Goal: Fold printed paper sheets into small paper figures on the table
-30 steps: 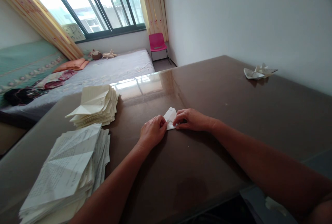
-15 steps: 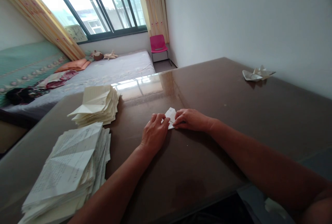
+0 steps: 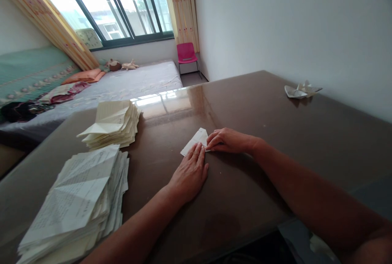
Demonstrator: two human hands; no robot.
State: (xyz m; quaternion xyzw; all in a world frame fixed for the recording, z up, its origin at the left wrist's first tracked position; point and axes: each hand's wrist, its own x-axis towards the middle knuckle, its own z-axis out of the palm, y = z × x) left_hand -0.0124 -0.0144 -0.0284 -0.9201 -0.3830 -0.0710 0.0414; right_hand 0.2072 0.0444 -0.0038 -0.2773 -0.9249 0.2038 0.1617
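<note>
A small folded white paper (image 3: 194, 140) lies on the dark brown table (image 3: 275, 133) in front of me. My left hand (image 3: 190, 172) lies flat with its fingers stretched out, the fingertips pressing on the paper's near edge. My right hand (image 3: 228, 140) is curled with its fingertips pinched on the paper's right corner. Part of the paper is hidden under both hands.
Two stacks of folded printed sheets sit at the left, one near (image 3: 76, 198) and one farther back (image 3: 112, 124). Folded paper shapes (image 3: 300, 90) rest at the far right by the wall. Beyond the table are a bed (image 3: 122, 82) and a pink chair (image 3: 186, 54).
My left hand has slid back toward me and flattened, uncovering more of the paper's left side. My right hand has stayed in place on the paper.
</note>
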